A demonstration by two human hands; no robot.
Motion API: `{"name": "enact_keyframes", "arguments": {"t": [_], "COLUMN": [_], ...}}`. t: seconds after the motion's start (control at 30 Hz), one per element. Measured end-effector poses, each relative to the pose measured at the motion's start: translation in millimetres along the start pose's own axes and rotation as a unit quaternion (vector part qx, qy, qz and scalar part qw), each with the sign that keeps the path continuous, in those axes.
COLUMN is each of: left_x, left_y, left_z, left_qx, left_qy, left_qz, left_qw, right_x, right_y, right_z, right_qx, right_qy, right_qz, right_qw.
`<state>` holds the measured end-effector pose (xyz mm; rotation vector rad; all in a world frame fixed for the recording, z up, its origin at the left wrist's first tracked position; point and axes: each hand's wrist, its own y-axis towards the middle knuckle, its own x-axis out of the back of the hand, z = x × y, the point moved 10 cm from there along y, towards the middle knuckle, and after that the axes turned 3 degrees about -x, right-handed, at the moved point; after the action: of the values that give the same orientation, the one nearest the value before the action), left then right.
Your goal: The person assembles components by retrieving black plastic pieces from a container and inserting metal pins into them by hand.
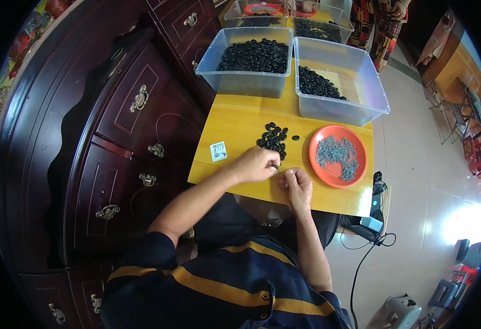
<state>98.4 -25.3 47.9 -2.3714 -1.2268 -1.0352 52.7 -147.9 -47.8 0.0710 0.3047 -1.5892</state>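
My left hand (256, 165) is closed in a pinch on a small black oval piece (275, 166), low over the near part of the yellow table (229, 115). Just to its right, my right hand (298, 188) is closed too, thumb against the fingers; whatever it may hold is too small to make out. A loose group of black oval pieces (275, 143) lies just beyond my left hand, with one piece (296, 137) apart at its right. Beyond my right hand stands an orange plate (331, 180) with many thin grey metal pieces (336, 153).
Two clear plastic bins (246, 86) (339, 112) of black pieces stand farther back. A white printed label (218, 151) lies at left. Dark wooden drawers (136, 126) flank the table. Another person (380, 27) is at the far end. A black cable (361, 274) runs across the floor.
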Motion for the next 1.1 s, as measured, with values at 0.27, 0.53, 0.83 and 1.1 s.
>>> {"name": "enact_keyframes", "arguments": {"t": [0.27,0.53,0.83,1.1], "left_x": [180,58,17,6], "left_y": [55,18,8,13], "left_z": [25,29,29,18], "left_qx": [-0.019,-0.04,0.028,0.014], "left_qy": [-0.253,0.083,0.184,0.209], "left_qz": [-0.276,-0.102,-0.103,-0.098], "left_qw": [0.927,0.991,0.977,0.973], "right_x": [-8,-3,-3,-2], "right_y": [-3,-4,-2,-4], "right_z": [7,6,6,5], "right_qx": [0.007,0.025,0.031,0.022], "right_qy": [-0.043,-0.074,-0.06,-0.074], "right_qz": [0.001,-0.002,-0.022,-0.01], "right_qw": [0.999,0.997,0.997,0.997]}}
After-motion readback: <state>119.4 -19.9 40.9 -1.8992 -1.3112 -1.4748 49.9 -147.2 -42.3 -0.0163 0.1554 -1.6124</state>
